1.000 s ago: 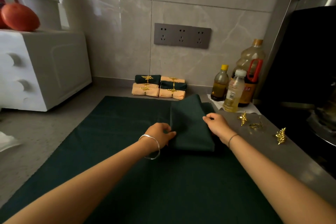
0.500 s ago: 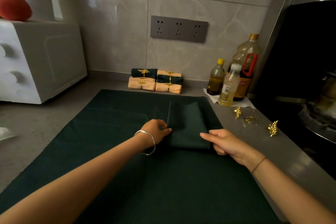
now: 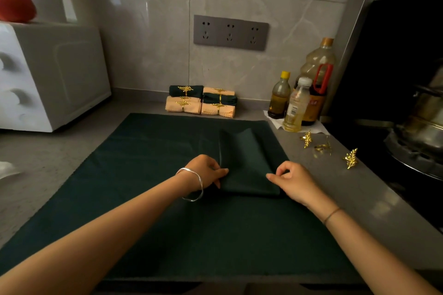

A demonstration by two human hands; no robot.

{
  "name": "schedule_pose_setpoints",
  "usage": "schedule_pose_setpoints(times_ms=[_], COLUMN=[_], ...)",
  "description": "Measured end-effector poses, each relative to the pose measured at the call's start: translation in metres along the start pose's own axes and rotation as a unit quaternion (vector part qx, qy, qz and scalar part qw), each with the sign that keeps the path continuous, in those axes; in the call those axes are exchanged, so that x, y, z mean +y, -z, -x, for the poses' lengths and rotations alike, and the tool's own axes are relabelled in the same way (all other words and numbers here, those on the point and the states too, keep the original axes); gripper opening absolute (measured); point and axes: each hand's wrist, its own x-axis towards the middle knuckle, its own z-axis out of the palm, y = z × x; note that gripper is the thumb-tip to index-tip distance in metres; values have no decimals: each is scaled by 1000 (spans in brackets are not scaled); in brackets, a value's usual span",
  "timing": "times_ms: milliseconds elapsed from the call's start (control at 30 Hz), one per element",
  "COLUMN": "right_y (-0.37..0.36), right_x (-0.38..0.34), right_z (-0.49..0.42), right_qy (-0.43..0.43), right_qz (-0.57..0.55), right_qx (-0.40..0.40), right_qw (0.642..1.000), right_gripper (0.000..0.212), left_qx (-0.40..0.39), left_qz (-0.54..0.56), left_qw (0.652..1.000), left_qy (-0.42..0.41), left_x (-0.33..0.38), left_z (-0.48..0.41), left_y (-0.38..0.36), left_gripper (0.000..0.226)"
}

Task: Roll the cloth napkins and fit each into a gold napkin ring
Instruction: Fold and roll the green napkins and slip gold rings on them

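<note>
Napkin: a dark green napkin, folded into a long strip, lies flat on the right half of a large green cloth of the same shade, its length running away from the person.
Left hand: the left hand sits at the napkin's near left edge, fingers curled, forefinger and thumb closed together on the fold.
Right hand: the right hand rests at the near right corner, forefinger stretched onto the fabric and thumb raised just above it. Whether the two pinch the cloth cannot be told.
Wrists: a silver bangle circles the left wrist and a thin band the right.
Gold rings: three loose gold rings with leaf sprigs lie on the grey counter just right of the green cloth, near one another but apart.
Finished rolls: a small stack of finished rolls, green and peach, each banded with a gold leaf ring, stands against the tiled wall beyond the cloth's far edge.
Bottles: three bottles of oil or sauce stand on white paper in the far right corner.
Wall: a grey panel of three sockets is set above the stack.
Left side: a white appliance fills the counter's left end.
Right side: a metal pot sits on a dark stove.
</note>
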Motion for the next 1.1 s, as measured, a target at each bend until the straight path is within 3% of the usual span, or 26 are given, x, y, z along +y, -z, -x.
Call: schedule_pose_setpoints(times_ms=[367,400,467,533,600,667,767,867,1100], right_y=[0,0,2,3,1,-2,-2,0,12], right_x=[-4,-5,-7,-9,-10,-5,-1,-3,-19], right_z=[13,16,24,31,35,37,39,40,34], right_qy=[15,39,123,197,230,226,186,185,233], right_qz=[-6,37,147,204,265,320,330,347,359], right_qx=[11,35,78,34,-65,-142,-195,-197,-124], right_qw=[1000,998,978,958,934,909,905,898,895], right_gripper=[20,19,19,38,55,61,69,78,58], left_qx=[1,18,92,134,72,-19,-74,-93,-92], left_qz=[-24,-49,-165,-263,-316,-349,-368,-362,-354], left_qw=[1000,998,982,946,925,918,914,915,916], left_qy=[21,18,-25,-132,-198,-185,-154,-153,-162], left_x=[9,11,12,13,14,10,1,-2,3], left_z=[4,8,18,26,30,30,29,28,29], left_y=[-3,-4,-8,-14,-20,-28,-32,-30,-24], left_gripper=[25,21,36,53,53,52,57,62,75])
